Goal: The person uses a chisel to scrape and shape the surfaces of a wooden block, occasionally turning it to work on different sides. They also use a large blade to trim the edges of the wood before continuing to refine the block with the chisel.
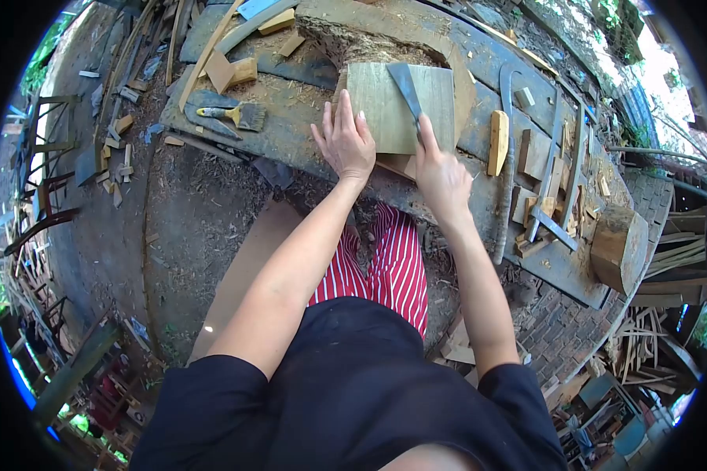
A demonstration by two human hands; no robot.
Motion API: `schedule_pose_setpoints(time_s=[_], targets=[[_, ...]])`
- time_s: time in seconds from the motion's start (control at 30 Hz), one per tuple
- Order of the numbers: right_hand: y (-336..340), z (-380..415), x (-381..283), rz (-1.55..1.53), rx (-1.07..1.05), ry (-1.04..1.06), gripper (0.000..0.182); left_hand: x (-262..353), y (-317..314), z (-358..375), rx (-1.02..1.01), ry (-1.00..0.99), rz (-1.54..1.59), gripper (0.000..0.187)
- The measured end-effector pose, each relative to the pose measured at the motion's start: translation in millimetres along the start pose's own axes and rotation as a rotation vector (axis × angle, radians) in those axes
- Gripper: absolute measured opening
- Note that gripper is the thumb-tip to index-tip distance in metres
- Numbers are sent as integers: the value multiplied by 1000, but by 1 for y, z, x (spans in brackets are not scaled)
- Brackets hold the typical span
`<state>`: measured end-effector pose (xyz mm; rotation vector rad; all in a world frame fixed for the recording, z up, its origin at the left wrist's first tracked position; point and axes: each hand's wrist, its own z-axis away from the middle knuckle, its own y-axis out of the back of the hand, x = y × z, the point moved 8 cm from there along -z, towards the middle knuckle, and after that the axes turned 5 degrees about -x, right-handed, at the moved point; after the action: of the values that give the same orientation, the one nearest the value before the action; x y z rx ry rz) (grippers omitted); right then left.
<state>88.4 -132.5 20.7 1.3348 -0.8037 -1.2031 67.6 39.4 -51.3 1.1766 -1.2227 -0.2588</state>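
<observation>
A square, pale wooden board (367,110) lies on the workbench in front of me. My left hand (344,141) rests along the board's left edge, fingers stretched out and thumb touching the wood. In my right hand (444,177) is a putty knife (405,85), gripped by its handle. Its dark, wide blade points away from me and lies against the board's upper face. The handle is mostly hidden inside my fingers. My right hand is slightly blurred, at the board's lower right corner.
On the workbench (291,141), a paintbrush (243,116) lies at left among offcuts. A thick log slab (361,27) sits behind the board. To the right are a yellowish wood block (498,143), a curved metal bar (507,157), a clamp (554,224) and a chunky block (618,247).
</observation>
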Motion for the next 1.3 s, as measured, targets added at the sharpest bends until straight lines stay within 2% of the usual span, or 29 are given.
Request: schedule_pose_setpoints(time_s=[0.1,0.27,0.4,0.53,0.67,0.83,0.97,1.07,1.17,1.3], targets=[[-4,-18,-4,0,44,1,49,0,0,-1,-13,2,-24,54],[-9,45,2,-8,-62,17,54,-2,0,4,-8,15,-8,54],[-12,-6,-20,-113,-36,46,57,1,2,1,4,-14,9,54],[-11,21,-29,-159,-61,93,56,1,1,-1,-1,-16,-13,54],[-11,14,-31,-287,-141,54,56,1,2,0,1,-16,15,54],[-16,19,-34,-157,-49,52,57,3,0,-2,27,2,12,54],[-22,36,-26,-123,-109,40,56,1,2,-1,35,-13,32,53],[-14,-13,-41,-148,-14,58,53,-1,-1,-1,20,26,35,53],[-19,-22,-39,-176,28,33,52,-2,-2,-3,22,10,4,53],[-16,30,-27,-170,-52,62,47,0,0,-1,33,1,28,52]])
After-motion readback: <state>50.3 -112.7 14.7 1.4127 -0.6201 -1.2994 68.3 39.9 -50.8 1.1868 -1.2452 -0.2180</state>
